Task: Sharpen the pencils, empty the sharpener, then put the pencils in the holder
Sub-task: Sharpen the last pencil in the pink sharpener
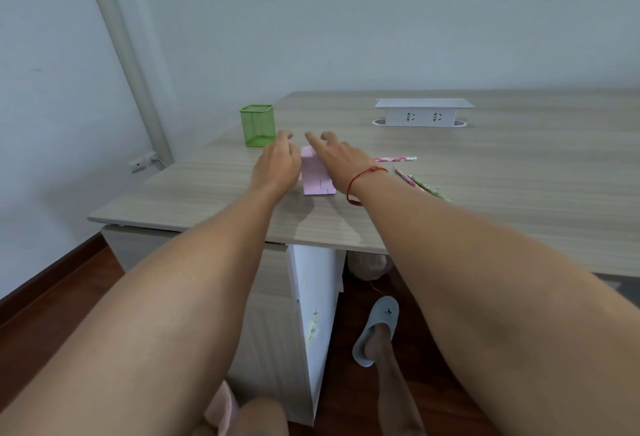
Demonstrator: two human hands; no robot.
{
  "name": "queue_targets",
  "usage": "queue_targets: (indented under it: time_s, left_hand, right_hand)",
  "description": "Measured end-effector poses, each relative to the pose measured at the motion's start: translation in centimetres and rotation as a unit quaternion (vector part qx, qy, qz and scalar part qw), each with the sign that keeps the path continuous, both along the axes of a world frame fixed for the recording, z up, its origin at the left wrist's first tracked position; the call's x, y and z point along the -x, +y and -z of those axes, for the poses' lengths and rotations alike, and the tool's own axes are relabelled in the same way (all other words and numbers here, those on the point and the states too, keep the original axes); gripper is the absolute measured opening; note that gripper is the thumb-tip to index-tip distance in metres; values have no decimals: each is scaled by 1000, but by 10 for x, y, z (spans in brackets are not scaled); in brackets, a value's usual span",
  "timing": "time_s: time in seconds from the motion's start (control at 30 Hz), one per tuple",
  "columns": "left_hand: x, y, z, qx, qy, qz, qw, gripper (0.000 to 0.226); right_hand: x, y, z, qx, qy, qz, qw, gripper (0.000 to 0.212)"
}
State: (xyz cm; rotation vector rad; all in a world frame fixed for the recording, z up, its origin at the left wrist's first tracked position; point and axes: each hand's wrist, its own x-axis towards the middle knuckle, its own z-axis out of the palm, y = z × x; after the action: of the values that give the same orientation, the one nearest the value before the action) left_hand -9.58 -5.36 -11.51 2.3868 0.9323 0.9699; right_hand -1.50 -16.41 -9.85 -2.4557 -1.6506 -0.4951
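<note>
A pink box-shaped sharpener [316, 176] stands on the wooden desk [485, 186] between my two hands. My left hand [277, 162] lies against its left side with the fingers curled toward it. My right hand [337, 158] reaches over its right side with the fingers stretched out; whether it touches the sharpener is unclear. A green mesh holder [258, 125] stands just behind my left hand. A pink patterned pencil [394, 159] lies to the right of my right hand. Two more pencils [417, 183], pink and green, lie beside my right wrist.
A white socket box [423, 113] sticks up from the desk at the back right. The desk's near edge [207, 231] runs below my forearms. Under it are a white cabinet [315, 297], a pink bag and my foot in a grey slipper [377, 328].
</note>
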Motion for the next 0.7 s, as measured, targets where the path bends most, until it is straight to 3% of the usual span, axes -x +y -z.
queue_targets:
  time_s: [0.07, 0.17, 0.33, 0.47, 0.7]
  left_hand:
    - [8, 10, 8, 37, 51, 31, 998, 31]
    - [18, 17, 16, 14, 129, 57, 990, 19]
    - [22, 18, 21, -44, 179, 70, 980, 21]
    - [22, 21, 24, -81, 217, 51, 971, 24]
    - [16, 23, 25, -132, 269, 38, 953, 27]
  right_hand:
    - [1, 7, 1, 30, 12, -21, 999, 71]
    - [1, 14, 0, 50, 40, -24, 998, 70]
    - [7, 17, -2, 50, 68, -19, 996, 70]
    - [3, 27, -2, 27, 81, -16, 996, 47]
    - [0, 41, 3, 11, 95, 7, 995, 46]
